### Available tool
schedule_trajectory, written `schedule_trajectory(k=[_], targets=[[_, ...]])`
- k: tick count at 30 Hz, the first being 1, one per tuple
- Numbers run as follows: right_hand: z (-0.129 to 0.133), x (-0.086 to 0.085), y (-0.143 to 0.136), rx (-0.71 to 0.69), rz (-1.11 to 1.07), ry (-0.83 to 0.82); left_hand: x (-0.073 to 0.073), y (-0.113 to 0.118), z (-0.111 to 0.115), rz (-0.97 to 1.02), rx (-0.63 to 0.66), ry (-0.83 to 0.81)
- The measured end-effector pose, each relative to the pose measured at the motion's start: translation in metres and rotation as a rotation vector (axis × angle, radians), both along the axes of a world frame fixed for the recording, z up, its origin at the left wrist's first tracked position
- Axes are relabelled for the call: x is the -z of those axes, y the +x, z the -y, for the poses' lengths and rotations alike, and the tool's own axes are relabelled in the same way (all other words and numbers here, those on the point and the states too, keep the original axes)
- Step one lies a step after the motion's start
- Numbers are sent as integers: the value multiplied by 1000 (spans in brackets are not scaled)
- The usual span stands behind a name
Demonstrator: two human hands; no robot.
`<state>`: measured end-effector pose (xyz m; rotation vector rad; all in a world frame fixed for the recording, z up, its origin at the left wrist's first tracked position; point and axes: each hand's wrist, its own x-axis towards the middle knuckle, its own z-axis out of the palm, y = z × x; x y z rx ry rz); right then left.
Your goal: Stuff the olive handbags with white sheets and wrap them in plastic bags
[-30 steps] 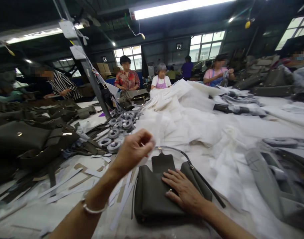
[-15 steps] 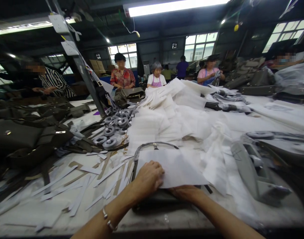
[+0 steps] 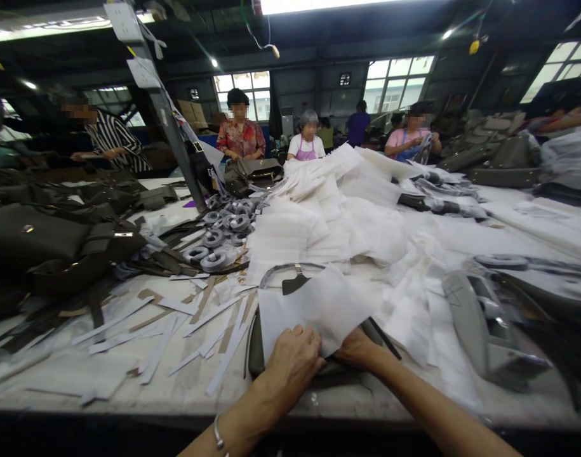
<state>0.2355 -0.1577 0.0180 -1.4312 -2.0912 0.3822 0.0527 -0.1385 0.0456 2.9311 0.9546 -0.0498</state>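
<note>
A dark olive handbag [image 3: 256, 346] lies in front of me at the table's near edge, its strap with a metal buckle [image 3: 298, 269] arching away at the far side. Over the bag spreads a white packing sheet [image 3: 309, 304], its right part lifted and bent. My left hand [image 3: 297, 355] has its fingers curled closed on the sheet's near edge. Beneath the right side of the sheet is my right hand [image 3: 359, 349], its fingers hidden by the sheet, close to the bag's opening.
White sheets are heaped [image 3: 328, 209] beyond the bag. Paper and brown strips [image 3: 161, 339] litter the left, near coiled wrapped straps [image 3: 214, 238] and dark bags [image 3: 37, 235]. A grey tape dispenser [image 3: 480, 330] stands right. A post [image 3: 176, 139] rises at left; several co-workers [image 3: 242, 130] are across the table.
The sheet has bent up and narrowed, its right edge shifting left and showing more of the bag and strap tab. My left hand has moved slightly right and nearer me. The view has tilted.
</note>
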Motion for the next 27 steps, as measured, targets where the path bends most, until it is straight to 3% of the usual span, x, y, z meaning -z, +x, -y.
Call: schedule_trajectory(k=[2, 4, 6, 8, 10, 12, 14, 17, 19, 21, 27], targets=[[11, -22, 18, -70, -22, -148, 14, -2, 1, 27, 6, 46], [27, -52, 35, -27, 8, -250, 24, -5, 4, 47, 15, 87], [43, -85, 41, 166, 109, -123, 31, -8, 6, 63, 39, 123], [53, -112, 31, 305, 147, 125, 34, -9, 9, 84, 52, 154], [52, -120, 9, 243, 91, 268, 35, -10, 10, 109, 43, 177], [39, -106, -13, 74, 46, 233, 36, -10, 11, 133, 33, 180], [22, -73, -26, -22, 28, 91, 37, -12, 11, 164, 30, 164], [4, -20, -25, 38, -123, -156, 36, -18, 9, 211, 16, 152], [2, -1, -19, 87, -193, -218, 33, -24, 6, 218, 16, 147], [5, 1, -17, 101, -150, -223, 28, -31, 2, 209, 51, 134], [12, -30, -37, 135, 312, -317, 25, -43, -12, 223, 170, 63]])
